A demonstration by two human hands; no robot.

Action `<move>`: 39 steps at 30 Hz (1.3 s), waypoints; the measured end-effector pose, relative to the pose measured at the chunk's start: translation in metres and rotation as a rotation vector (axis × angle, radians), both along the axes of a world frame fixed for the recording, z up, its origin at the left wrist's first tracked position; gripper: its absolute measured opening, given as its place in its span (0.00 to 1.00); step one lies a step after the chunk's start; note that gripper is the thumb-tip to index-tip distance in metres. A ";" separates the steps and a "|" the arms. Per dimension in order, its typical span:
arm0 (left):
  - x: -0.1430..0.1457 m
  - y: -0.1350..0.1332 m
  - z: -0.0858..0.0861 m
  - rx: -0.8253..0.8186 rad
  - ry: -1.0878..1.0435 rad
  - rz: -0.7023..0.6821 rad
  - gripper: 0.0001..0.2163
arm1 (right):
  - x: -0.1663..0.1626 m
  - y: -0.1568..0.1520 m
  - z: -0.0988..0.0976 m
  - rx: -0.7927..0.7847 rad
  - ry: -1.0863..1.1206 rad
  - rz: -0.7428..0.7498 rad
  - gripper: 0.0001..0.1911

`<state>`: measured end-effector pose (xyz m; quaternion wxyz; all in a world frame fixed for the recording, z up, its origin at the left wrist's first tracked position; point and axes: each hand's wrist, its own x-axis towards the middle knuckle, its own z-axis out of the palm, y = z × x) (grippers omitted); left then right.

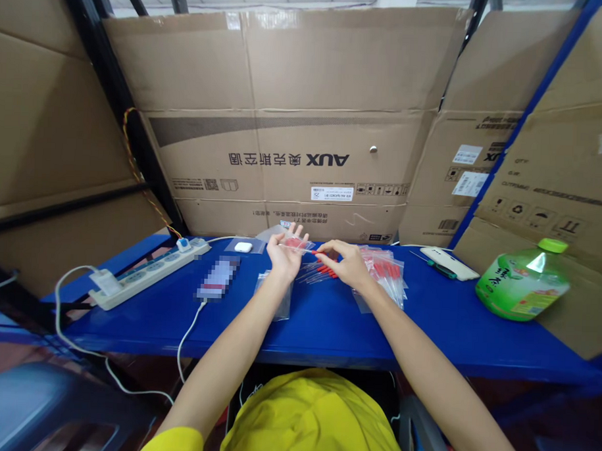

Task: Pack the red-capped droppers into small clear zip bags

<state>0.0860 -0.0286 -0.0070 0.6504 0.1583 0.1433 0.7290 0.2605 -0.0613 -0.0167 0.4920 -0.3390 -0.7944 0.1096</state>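
Observation:
My left hand (285, 256) is turned palm up, with a clear plastic bag (274, 234) held under its thumb. Something red shows through the plastic over the palm. Pinched in my right hand (348, 263) is a small red-handled screwdriver (316, 252), its thin shaft pointing left to the bag. I cannot tell whether its tip is inside. Below and between the hands lie several loose red-handled screwdrivers (323, 273). To the right of my right hand is a pile of bagged red-handled ones (389, 269). Flat clear bags (282, 307) lie partly under my left forearm.
A phone (219, 278) on a charging cable and a white power strip (154, 273) are on the left. Behind them sits a white earbud case (243, 247). At right are a green-handled screwdriver (442, 268), a whitish flat object (450, 262) and a green bottle (521, 282). Cardboard walls surround the blue table (327, 338).

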 end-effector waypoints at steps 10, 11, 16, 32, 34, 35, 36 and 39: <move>0.015 -0.011 0.002 -0.008 0.079 -0.062 0.19 | -0.012 0.001 -0.011 -0.120 0.110 0.127 0.10; 0.016 -0.011 0.001 -0.013 0.091 -0.065 0.19 | -0.013 0.001 -0.011 -0.134 0.124 0.129 0.10; 0.023 -0.013 -0.004 -0.057 0.193 -0.163 0.21 | -0.018 0.000 -0.012 -0.177 0.190 0.127 0.09; 0.026 -0.019 -0.003 -0.055 0.196 -0.438 0.23 | -0.010 0.004 -0.009 0.120 -0.047 -0.053 0.10; 0.023 -0.018 -0.003 -0.046 0.217 -0.447 0.22 | -0.008 0.005 -0.008 0.128 -0.064 0.013 0.09; 0.021 -0.017 -0.003 -0.035 0.224 -0.451 0.22 | -0.007 0.006 -0.007 0.137 -0.073 0.035 0.09; 0.020 -0.017 -0.003 -0.022 0.227 -0.459 0.22 | -0.006 0.006 -0.007 0.148 -0.078 0.049 0.08; 0.017 -0.015 -0.002 -0.006 0.217 -0.480 0.19 | -0.002 0.006 -0.004 0.186 -0.029 0.032 0.07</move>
